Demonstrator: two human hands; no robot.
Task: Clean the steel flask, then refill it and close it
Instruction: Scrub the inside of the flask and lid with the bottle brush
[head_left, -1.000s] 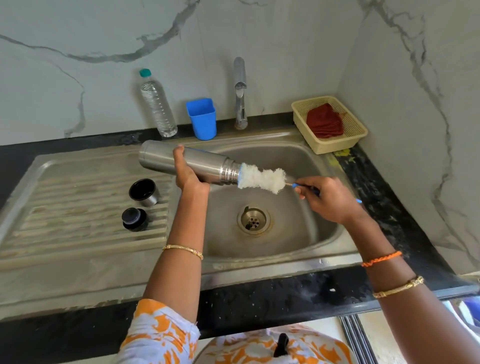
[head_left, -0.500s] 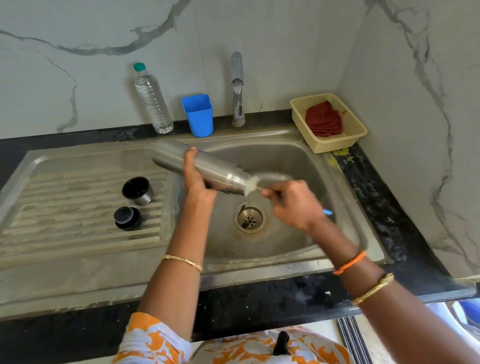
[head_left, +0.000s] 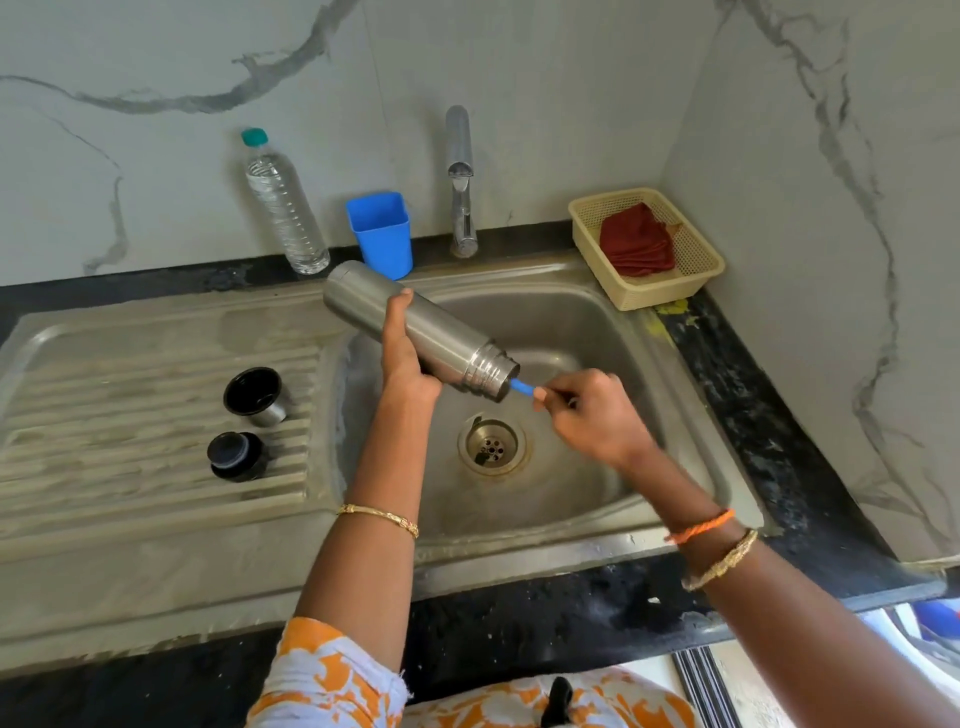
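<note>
Flask (head_left: 415, 327) slants, open mouth down-right; base up-left.

Left hand (head_left: 402, 358) curled in a grip, right hand (head_left: 587, 415) pinching

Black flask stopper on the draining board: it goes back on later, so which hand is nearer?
Left. The left hand grips the steel flask beside the board; the right hand is across the basin.
</note>
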